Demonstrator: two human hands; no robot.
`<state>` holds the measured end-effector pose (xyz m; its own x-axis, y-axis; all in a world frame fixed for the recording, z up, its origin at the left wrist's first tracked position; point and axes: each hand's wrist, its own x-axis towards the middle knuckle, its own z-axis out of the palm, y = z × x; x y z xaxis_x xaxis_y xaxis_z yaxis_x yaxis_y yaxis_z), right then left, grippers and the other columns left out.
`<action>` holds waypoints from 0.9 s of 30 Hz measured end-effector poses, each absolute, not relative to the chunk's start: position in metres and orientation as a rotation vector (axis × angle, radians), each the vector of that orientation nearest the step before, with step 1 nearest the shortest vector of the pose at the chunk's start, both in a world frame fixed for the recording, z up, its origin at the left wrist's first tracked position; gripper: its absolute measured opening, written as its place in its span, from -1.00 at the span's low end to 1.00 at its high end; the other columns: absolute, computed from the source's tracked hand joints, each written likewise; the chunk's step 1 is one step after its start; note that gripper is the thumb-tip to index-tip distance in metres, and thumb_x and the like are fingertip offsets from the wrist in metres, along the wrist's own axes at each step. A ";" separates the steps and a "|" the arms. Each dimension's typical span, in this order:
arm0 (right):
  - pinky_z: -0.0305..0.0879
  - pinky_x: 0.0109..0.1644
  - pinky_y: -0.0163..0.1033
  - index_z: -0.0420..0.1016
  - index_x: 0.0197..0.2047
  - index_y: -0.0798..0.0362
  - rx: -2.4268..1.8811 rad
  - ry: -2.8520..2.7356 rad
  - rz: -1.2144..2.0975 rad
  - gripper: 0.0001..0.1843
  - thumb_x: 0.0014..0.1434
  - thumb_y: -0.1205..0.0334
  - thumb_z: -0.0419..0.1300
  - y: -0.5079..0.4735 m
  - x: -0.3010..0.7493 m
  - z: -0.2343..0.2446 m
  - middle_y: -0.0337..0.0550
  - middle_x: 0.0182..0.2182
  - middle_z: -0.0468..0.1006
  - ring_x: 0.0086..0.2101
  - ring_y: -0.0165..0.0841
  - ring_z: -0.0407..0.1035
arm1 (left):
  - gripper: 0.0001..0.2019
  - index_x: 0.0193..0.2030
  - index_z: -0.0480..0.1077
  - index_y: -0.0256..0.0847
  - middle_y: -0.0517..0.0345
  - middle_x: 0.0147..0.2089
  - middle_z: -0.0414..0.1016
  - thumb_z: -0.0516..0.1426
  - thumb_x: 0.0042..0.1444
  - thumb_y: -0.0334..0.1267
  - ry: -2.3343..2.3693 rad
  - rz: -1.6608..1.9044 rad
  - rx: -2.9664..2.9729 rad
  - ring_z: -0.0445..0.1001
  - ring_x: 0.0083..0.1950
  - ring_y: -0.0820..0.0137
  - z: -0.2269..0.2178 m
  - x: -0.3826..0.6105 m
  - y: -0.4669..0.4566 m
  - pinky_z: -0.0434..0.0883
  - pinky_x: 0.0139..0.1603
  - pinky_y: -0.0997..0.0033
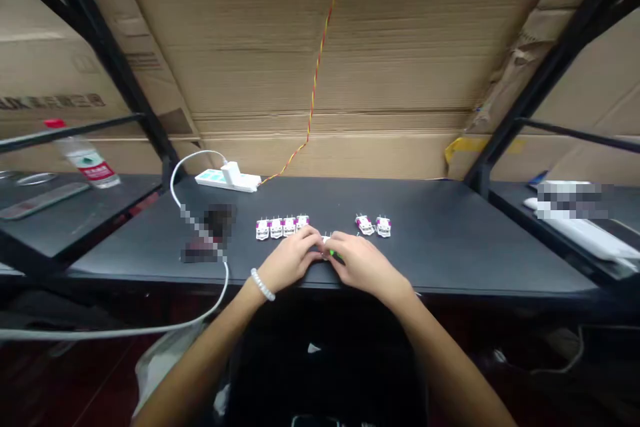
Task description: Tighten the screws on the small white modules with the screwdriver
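Black table, near its middle edge: a small white piece sits pinched between the curled fingertips of the left hand and right hand. Work this fine likely wants both wrists braced on the top, clear of the row of four pieces just beyond on the left and the pair on the right.
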<state>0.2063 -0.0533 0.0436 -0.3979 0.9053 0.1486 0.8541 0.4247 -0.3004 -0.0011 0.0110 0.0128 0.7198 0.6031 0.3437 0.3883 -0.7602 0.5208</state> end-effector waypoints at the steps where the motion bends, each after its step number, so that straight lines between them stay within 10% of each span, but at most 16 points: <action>1: 0.33 -0.08 -0.21 0.64 0.01 0.04 -1.522 -2.401 0.251 -0.79 0.46 0.36 0.17 -0.053 0.207 0.044 -0.02 -0.07 0.64 -0.13 -0.23 0.57 | -0.94 -0.09 0.50 -0.17 -0.02 0.09 0.54 0.18 0.41 -0.37 0.778 0.724 2.485 0.56 0.14 0.15 0.012 0.000 0.009 0.51 0.26 0.09; 12: 0.42 -0.03 -0.13 0.57 -0.03 0.05 -1.478 -2.309 0.304 -0.86 0.45 0.26 0.19 -0.062 0.218 0.060 -0.05 -0.14 0.64 -0.15 -0.19 0.56 | -0.91 -0.20 0.54 -0.16 0.02 0.07 0.58 0.23 0.37 -0.37 0.922 0.859 2.311 0.60 0.10 0.18 0.007 0.011 -0.004 0.50 0.26 0.11; 20: 0.55 0.19 -0.03 0.28 0.47 -0.13 -1.101 -1.850 0.248 -0.45 0.47 0.25 0.15 -0.100 0.271 0.098 -0.05 0.02 0.52 -0.02 -0.22 0.53 | -0.92 -0.12 0.44 -0.17 -0.01 0.10 0.50 0.16 0.42 -0.41 0.925 0.814 2.420 0.54 0.14 0.16 0.005 0.013 -0.011 0.46 0.26 0.07; 27: 0.72 -0.01 -0.19 0.58 0.21 -0.13 -0.790 -1.383 0.365 -0.60 0.33 0.24 0.42 -0.075 0.256 0.088 -0.16 -0.08 0.66 -0.12 -0.29 0.69 | -0.90 -0.11 0.43 -0.18 -0.01 0.06 0.49 0.11 0.43 -0.42 0.989 0.784 2.469 0.53 0.06 0.17 0.008 0.019 -0.014 0.46 0.18 0.09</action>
<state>0.2559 -0.0746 0.0881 0.1856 0.6581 0.7297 0.2117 0.6984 -0.6837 0.0189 -0.0141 0.0084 0.5998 0.7157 0.3577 0.5118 -0.6869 0.5160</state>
